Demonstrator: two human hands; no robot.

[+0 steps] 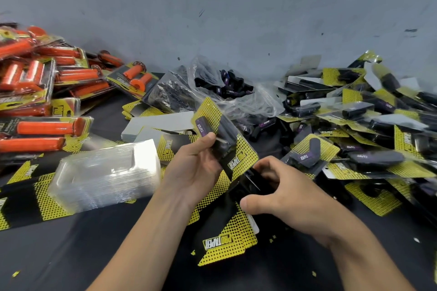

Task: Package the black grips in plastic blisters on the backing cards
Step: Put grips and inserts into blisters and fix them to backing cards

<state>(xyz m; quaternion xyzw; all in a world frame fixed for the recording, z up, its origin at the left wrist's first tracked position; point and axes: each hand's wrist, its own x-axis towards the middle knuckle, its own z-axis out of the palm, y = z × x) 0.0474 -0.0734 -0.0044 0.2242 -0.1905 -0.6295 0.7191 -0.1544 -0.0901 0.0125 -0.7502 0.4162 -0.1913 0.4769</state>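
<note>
**Left hand** (pixel 196 165): the fingers are curled behind the held pack (pixel 227 146) and the thumb is pressed on its front. This grip supports the backing card (pixel 243 156) from behind, and the thumb appears to keep the blister (pixel 222 134) seated against it. The pack is raised over the near middle of the table (pixel 94 255), tilted, with its top end away from the person.

**Right hand** (pixel 286 194): the fingers and thumb are curled round the black lower end of the same pack, just below the printed logo. It is probably closing or squaring this end. The fingers hide the exact contact.

**Black grip** (pixel 203 125): it sits inside the blister at the upper end of the card, purple label facing outward. The pack looks nearly finished.

**Supply and output, working outward:**
- A loose card (pixel 227 245) lies flat under the hands, toward the near edge. It is likely the next one to be used.
- A stack of empty blisters (pixel 106 172) lies just left of the left hand, within easy reach.
- A clear bag of loose grips (pixel 227 87) sits at the middle of the far edge.
- A pile of finished packs (pixel 366 125) fills the far right corner, the right hand's side, which suits dropping off finished work.
- Orange-grip packs (pixel 35 92) occupy the far left corner, well apart from the black stock, presumably to avoid mixing.
</note>
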